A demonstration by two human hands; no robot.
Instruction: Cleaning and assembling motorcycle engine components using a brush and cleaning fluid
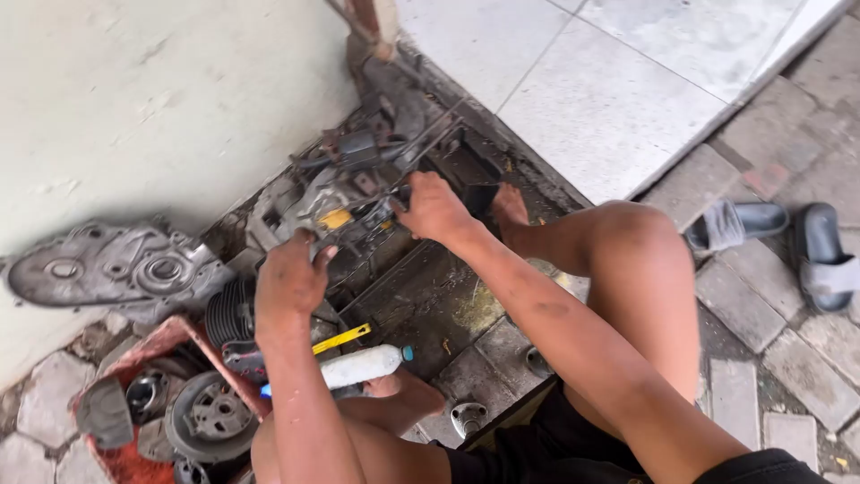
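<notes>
— Where was the engine block (345, 202) when you looked?

— On the ground against the pale wall (134, 99), at the edge of a dark, oily metal tray (421, 300). It was grimy, with a yellow patch on its side and thin rods crossing above it.

— And the hands?

— The left hand (288, 282) rested on the near side of the engine block, fingers curled over its edge. Whether that grip was truly clamped I could not tell, since only the back of the hand showed. The right hand (433, 208) reached further in, its grip narrow and closed around a small part on top of the block, by the rods.

— What lay about?

— A grey engine cover (112, 269) leaned on the wall to the left. Near it sat a finned cylinder (231, 312), and below that a reddish tray (170, 341) of loose parts with a round toothed wheel (210, 414). A white bottle with a blue cap (363, 365) and a yellow-handled tool (340, 339) lay just beside the left forearm. Two grey sandals (779, 237) stood well apart on the paving at the right.
</notes>
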